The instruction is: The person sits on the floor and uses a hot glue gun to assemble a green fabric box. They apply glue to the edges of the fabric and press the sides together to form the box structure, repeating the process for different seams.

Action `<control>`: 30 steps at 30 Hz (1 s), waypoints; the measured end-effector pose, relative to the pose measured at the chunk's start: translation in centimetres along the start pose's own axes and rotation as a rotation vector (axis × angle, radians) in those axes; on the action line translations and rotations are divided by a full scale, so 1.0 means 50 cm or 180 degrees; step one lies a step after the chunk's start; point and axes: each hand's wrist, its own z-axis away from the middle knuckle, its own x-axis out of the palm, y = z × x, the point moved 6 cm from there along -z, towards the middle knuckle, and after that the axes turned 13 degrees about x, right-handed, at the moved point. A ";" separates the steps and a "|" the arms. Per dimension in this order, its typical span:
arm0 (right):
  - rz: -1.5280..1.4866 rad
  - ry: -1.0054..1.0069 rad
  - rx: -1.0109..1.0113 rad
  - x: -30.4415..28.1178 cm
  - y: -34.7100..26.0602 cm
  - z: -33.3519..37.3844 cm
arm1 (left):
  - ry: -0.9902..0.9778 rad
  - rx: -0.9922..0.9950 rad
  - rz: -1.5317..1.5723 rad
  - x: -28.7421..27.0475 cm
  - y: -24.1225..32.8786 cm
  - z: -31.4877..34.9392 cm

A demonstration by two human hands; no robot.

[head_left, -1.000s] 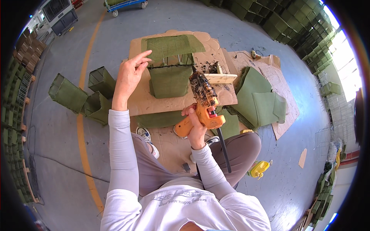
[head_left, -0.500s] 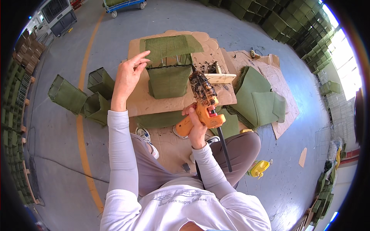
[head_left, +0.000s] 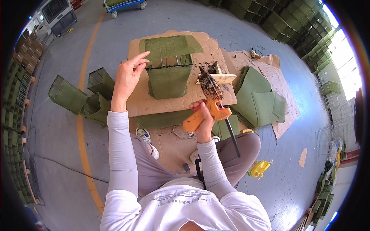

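My right hand [head_left: 205, 125] is wrapped round an orange glue gun [head_left: 217, 109], its front caked with black residue and a black glue stick trailing from its back. The nozzle points away from me, over a wooden rest [head_left: 225, 79]. Before me a green fabric box [head_left: 169, 82] lies on a cardboard-covered work surface [head_left: 135, 106]. A black line runs along the box's upper edge, and thin wires show below its raised fabric flap [head_left: 169, 46]. My left hand [head_left: 128, 79] is open, fingers stretched toward the flap's left corner; I cannot tell if they touch it.
Several open green boxes [head_left: 67, 94] stand on the floor at left. Green fabric sheets [head_left: 262, 102] lie on cardboard at right. A yellow bottle [head_left: 259, 168] is by my right knee. Stacked green boxes [head_left: 277, 27] line the far right; a blue cart [head_left: 129, 5] is far ahead.
My right hand has drawn the glue gun to the right, taking its nozzle off the box's edge. My left hand has hardly moved.
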 end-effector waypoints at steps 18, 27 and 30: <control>-0.0665 0.0098 0.0537 -0.132 -0.005 -0.238 | -0.0118 -0.0194 -0.0011 0.005 0.001 -0.004; -0.0808 0.0313 0.0737 -0.168 0.068 -0.281 | -0.0013 -0.0120 -0.0080 0.003 -0.010 0.004; -0.0275 0.0318 0.0693 -0.159 0.065 -0.345 | -0.0012 -0.0173 -0.0046 0.004 -0.005 -0.001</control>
